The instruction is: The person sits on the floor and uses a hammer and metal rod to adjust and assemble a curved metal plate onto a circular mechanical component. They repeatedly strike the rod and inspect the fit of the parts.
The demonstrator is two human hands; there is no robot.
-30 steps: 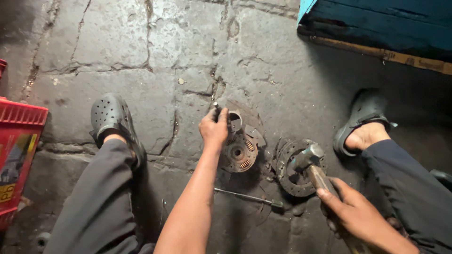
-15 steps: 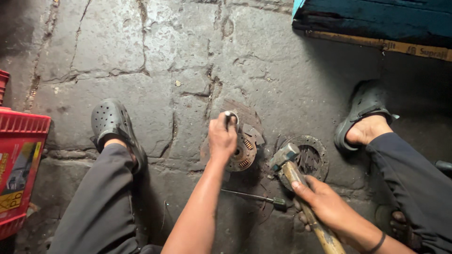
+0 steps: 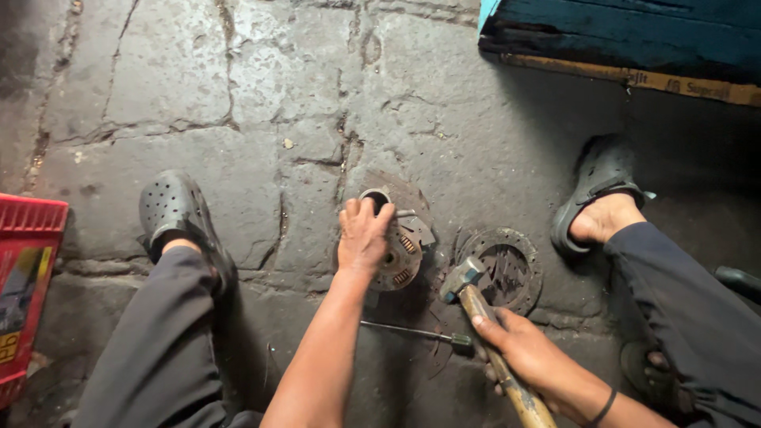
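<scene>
Fingers (image 3: 366, 210) of left hand (image 3: 363, 238) curled round a metal sleeve (image 3: 374, 196), seemingly seated in the clutch disc (image 3: 406, 261) on the stone floor (image 3: 238, 95); right hand (image 3: 523, 353) gripping hammer (image 3: 464, 279) alongside. Steadying for a strike; needs knuckles clear.

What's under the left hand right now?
The left hand covers part of a clutch disc and grips a short metal tube. What the tube sits on is hidden.

Head camera, steeply down, near floor (image 3: 238, 95)

Left hand (image 3: 363, 235) hides part of the clutch disc (image 3: 400, 254); hammer (image 3: 491, 349) handle and red crate (image 3: 24, 293) cut off by the frame edge.
</scene>
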